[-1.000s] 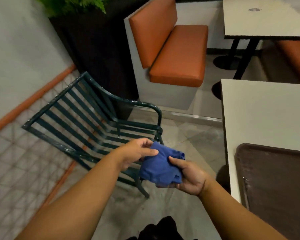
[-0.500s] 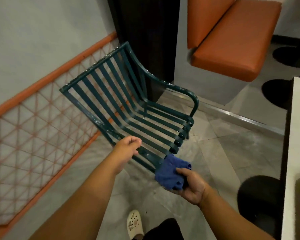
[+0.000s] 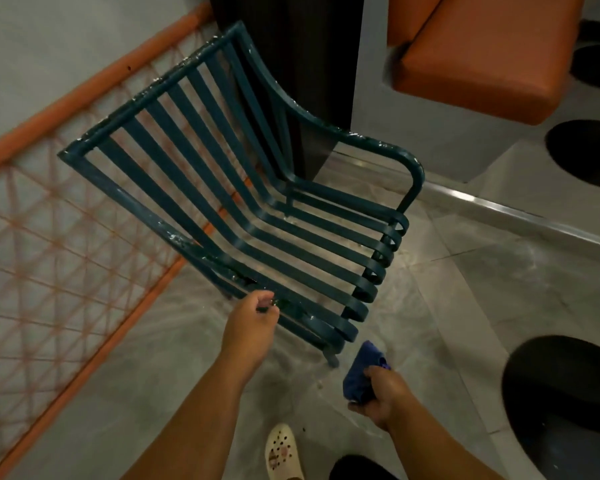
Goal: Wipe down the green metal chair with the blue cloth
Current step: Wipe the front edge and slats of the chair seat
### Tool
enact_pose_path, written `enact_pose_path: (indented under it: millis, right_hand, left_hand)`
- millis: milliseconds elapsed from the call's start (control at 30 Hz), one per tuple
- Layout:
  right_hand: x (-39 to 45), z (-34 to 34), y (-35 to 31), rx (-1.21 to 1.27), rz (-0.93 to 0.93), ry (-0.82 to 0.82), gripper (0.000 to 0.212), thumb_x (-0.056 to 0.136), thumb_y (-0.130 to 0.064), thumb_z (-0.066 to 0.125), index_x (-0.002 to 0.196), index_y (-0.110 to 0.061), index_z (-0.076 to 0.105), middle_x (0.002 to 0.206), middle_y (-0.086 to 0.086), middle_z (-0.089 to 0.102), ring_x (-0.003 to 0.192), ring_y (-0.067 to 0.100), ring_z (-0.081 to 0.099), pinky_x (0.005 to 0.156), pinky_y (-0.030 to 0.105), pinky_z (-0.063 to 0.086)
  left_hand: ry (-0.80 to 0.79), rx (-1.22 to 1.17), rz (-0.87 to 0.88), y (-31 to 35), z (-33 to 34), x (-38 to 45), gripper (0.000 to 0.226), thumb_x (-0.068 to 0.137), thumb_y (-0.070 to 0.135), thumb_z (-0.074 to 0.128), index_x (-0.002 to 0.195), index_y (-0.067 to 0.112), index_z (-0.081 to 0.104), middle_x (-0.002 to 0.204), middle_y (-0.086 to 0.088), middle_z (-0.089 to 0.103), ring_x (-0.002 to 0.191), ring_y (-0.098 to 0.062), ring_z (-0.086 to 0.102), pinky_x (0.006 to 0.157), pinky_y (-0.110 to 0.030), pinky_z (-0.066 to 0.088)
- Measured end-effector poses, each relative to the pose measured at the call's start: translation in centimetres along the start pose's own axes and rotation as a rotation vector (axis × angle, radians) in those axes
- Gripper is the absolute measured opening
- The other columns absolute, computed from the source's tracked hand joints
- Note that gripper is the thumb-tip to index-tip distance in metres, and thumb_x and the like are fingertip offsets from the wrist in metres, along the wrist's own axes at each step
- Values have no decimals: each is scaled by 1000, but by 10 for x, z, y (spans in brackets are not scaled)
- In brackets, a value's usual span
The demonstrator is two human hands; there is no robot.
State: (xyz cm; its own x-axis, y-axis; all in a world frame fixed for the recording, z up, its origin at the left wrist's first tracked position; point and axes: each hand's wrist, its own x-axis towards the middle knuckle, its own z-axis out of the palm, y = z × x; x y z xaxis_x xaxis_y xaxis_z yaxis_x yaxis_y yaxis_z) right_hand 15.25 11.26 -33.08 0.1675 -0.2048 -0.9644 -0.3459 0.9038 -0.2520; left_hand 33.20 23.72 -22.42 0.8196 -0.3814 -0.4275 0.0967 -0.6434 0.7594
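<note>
A: Green metal chair — where does it stand?

B: On the grey tiled floor, beside an orange lattice railing that runs along its back and near side. Its slatted seat and back face the person, and pale flecks show along the top rail and the armrests.

A: And the blue cloth?

B: It is bunched in the right hand, whose fingers are curled tight around it. The cloth sits just off the chair's near front corner, close to the leg, apart from the metal.

A: What of the left hand?

B: It is at the chair's near side rail, by the front of the seat. The fingers curl in toward the rail, thumb close to them; whether they actually grip the metal cannot be told from this angle.

A: What lies around?

B: Behind the chair rises a dark column. To the right of that is an orange padded bench seat on a grey base. Dark round table bases rest on the floor at the right. At the bottom edge a pale clog shows on the person's foot.
</note>
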Motion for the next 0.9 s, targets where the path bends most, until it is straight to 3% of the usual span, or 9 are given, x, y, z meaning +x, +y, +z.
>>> enact_pose_path:
  millis: [133,300,433,567,633,667,733,800,900]
  right_hand:
    - [24,21,0,39,12,0,22,96,-5,43,118,-4,46,97,19,56,104,42,54,83,58,41]
    - [39,39,3,120,-82,-45,28,97,-4,38,123,-15,42,99,21,60,85,31,55,89,53,44]
    - [17,43,7,93,-266,-75,38,94,3,35,120,-20,51,79,26,61,60,23,51,58,35,46]
    - [1,45,21,-90,-518,-82,50,97,-1,37,133,-34,48,68,12,57,56,18,49,49,27,42]
    - [-1,48,26,-190,-603,-20,51,99,-5,42,139,-36,42,93,11,63,70,18,55,58,27,48]
    - [-1,50,30,-306,-677,9,52,99,-8,44,142,-36,36,115,10,60,88,19,59,72,30,53]
    - [0,54,37,-573,-835,34,58,98,-22,49,146,-38,22,154,2,27,133,18,38,107,35,38]
    - [-3,58,41,-683,-913,7,67,92,-46,49,146,-47,10,158,-13,-3,142,9,10,114,32,20]
    - [-6,61,35,-550,-810,-23,65,88,-57,39,146,-50,9,160,-9,-4,143,14,12,114,39,24]
  left_hand:
    - [61,-8,11,-25,7,17,20,92,22,57,107,33,54,102,13,56,92,-5,54,65,-20,42]
    - [111,-12,42,-38,16,25,17,89,23,61,101,33,54,97,10,59,86,-3,57,64,-16,43]
    - [78,28,83,-40,18,28,20,89,23,62,103,35,55,98,11,59,88,-2,57,65,-15,43]
    - [60,37,81,-39,18,30,21,89,23,62,101,38,54,100,12,58,87,-2,56,63,-13,42]
    - [60,34,72,-39,19,30,21,89,23,62,99,40,54,100,11,58,85,-2,56,61,-13,41]
    - [62,41,68,-40,21,30,21,88,23,62,99,39,54,99,11,57,85,-2,56,60,-13,41]
    - [68,64,54,-44,24,29,19,88,24,63,99,36,53,99,10,57,83,-2,56,59,-13,41]
    - [83,68,23,-47,28,29,19,86,25,66,99,31,52,96,9,58,81,-3,57,57,-15,41]
    - [92,-8,-65,-50,36,29,26,83,28,69,101,27,51,93,7,61,79,-6,60,59,-20,46]
